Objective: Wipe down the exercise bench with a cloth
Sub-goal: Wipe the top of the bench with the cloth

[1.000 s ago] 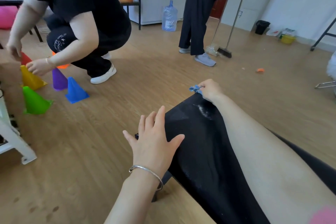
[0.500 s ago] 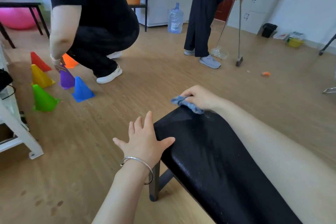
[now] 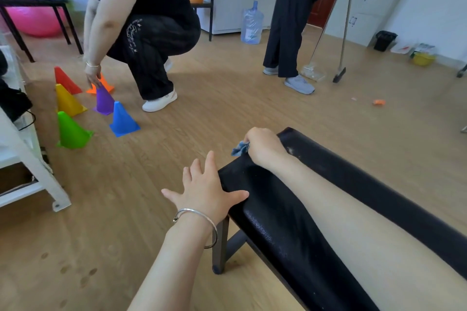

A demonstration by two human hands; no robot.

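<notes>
A black padded exercise bench (image 3: pixel 348 177) runs from the lower right toward the middle of the floor. At its far end my right hand (image 3: pixel 265 149) grips a small blue cloth (image 3: pixel 240 148), which sticks out to the left of my fingers at the pad's left edge. My left hand (image 3: pixel 206 190), with a silver bracelet on the wrist, rests with straight spread fingers at the pad's near left side, thumb on the pad. My right forearm lies across the pad and hides part of it.
A crouching person (image 3: pixel 146 20) handles several coloured cones (image 3: pixel 122 120) on the floor to the left. Another person (image 3: pixel 293 20) sweeps with a broom (image 3: pixel 340 76) at the back. A white frame (image 3: pixel 32 166) stands at the left. A water jug (image 3: pixel 251 23) stands by the back wall.
My right hand has dragged the cloth along the far end toward the bench's left edge. The view has lifted and shifted. The crouching person has reached down to the cones.
</notes>
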